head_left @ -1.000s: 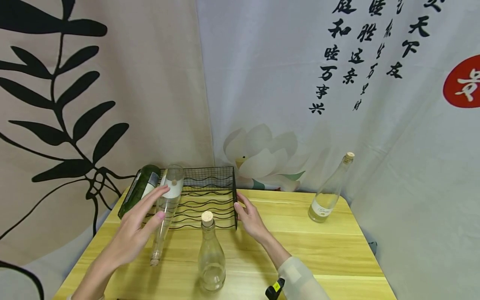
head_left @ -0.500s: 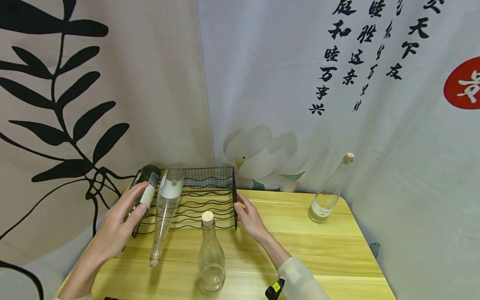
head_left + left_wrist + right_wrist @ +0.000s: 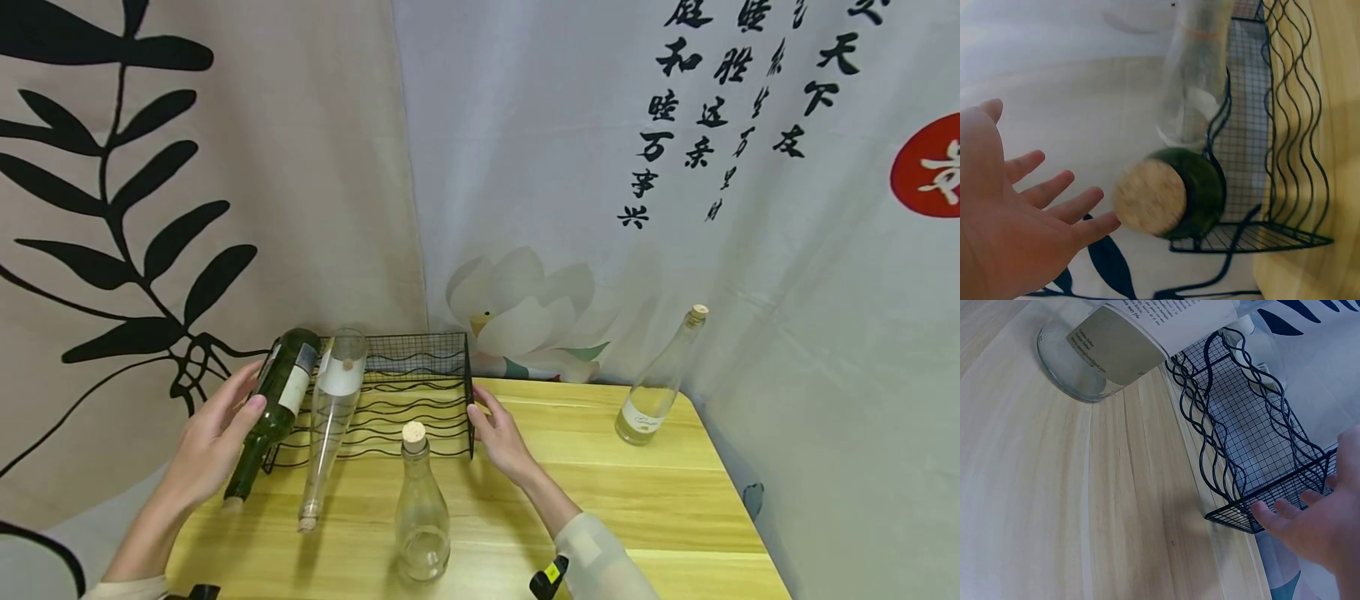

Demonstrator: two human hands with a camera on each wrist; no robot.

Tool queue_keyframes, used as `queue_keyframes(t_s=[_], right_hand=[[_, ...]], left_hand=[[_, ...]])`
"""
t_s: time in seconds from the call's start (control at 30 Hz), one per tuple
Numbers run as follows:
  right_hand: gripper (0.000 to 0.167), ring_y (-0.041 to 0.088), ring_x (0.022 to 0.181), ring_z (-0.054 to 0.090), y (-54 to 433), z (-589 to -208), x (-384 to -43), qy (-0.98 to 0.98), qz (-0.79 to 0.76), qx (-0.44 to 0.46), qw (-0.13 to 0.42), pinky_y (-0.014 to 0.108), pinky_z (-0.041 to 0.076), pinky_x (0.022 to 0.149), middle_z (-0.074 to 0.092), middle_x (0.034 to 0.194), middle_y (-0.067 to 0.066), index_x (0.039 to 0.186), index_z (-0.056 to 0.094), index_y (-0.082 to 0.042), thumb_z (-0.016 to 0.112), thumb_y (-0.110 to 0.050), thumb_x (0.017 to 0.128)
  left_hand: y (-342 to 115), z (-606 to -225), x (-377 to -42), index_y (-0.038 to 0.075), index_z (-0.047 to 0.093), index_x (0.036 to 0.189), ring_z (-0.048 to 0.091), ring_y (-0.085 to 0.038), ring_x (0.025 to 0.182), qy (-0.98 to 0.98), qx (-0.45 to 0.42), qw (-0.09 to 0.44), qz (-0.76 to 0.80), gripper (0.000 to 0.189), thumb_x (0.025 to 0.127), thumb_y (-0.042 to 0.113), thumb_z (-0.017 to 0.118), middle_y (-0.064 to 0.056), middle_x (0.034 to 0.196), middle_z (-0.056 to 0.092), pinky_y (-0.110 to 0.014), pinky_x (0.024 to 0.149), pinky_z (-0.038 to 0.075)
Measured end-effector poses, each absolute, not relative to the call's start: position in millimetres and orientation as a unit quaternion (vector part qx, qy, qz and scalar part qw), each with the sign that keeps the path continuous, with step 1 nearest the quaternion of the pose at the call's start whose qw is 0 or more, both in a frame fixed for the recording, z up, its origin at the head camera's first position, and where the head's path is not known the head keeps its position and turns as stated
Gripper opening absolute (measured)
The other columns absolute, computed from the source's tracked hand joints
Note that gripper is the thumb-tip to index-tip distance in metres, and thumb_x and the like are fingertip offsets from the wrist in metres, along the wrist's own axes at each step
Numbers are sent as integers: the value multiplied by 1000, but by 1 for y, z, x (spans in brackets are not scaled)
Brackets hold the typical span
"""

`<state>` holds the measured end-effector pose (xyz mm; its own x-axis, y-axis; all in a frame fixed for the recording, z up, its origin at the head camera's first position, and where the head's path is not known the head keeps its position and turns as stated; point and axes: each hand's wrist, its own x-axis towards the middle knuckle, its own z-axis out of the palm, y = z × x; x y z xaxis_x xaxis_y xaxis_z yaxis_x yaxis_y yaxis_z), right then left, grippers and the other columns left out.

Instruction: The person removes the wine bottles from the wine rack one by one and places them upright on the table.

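Note:
My left hand [image 3: 213,446], fingers spread in the left wrist view, is at the left side of a corked green wine bottle [image 3: 282,390]. This bottle lies at a slant in the left end of a black wire bottle rack [image 3: 412,385], its cork [image 3: 1150,197] pointing towards me. Beside it in the rack lies a clear glass bottle [image 3: 330,417] with a white label, also neck forward. My right hand [image 3: 506,442] touches the rack's right mesh side with extended fingers [image 3: 1269,515]. In front of the rack, a clear corked bottle [image 3: 422,521] stands upright on the table.
Another clear corked bottle [image 3: 654,383] with a white label stands at the back right of the wooden table [image 3: 600,483]. Printed cloth curtains [image 3: 525,167] hang behind and to the right. A black strap piece with a yellow mark [image 3: 551,575] is by my right sleeve.
My left hand has moved left, from over the clear bottle across the green bottle to its left side. More of the green bottle shows now. My right hand stays at the rack.

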<state>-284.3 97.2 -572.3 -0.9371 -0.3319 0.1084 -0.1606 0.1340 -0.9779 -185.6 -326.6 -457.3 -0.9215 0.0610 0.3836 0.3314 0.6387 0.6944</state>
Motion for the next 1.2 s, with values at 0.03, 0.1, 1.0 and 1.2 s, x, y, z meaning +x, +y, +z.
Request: queue_keyframes(t_s=[0.03, 0.1, 1.0, 1.2], right_hand=[[63, 51, 162, 47, 97, -572, -284, 749, -637, -165, 68, 72, 53, 122, 30, 185, 24, 180, 28, -10, 45, -35, 125], [63, 53, 161, 47, 97, -573, -285, 749, -637, -170, 66, 72, 54, 121, 30, 184, 26, 180, 28, -8, 45, -33, 125], [68, 51, 162, 47, 98, -574, -285, 750, -638, -163, 67, 71, 53, 123, 30, 185, 24, 180, 28, -11, 46, -44, 124], [65, 51, 161, 49, 97, -575, -285, 752, -636, -163, 63, 70, 55, 121, 32, 184, 25, 180, 28, -9, 46, -39, 124]], left_hand=[[-330, -459, -187, 35, 27, 181, 43, -32, 166, -890, -104, 159, -413, 62, 123, 26, 49, -27, 181, 37, 10, 108, 26], [-338, -462, -188, 34, 26, 181, 41, -8, 165, -891, -95, 152, -418, 61, 124, 28, 46, -26, 182, 36, 10, 106, 28], [-399, -536, -210, 7, 21, 181, 44, 30, 117, -866, 3, 59, -496, 70, 125, 49, 29, -19, 184, 34, -4, 94, 57], [-401, -542, -216, 6, 14, 182, 46, 27, 115, -858, 25, 17, -513, 76, 124, 53, 25, -33, 184, 23, -6, 92, 58]])
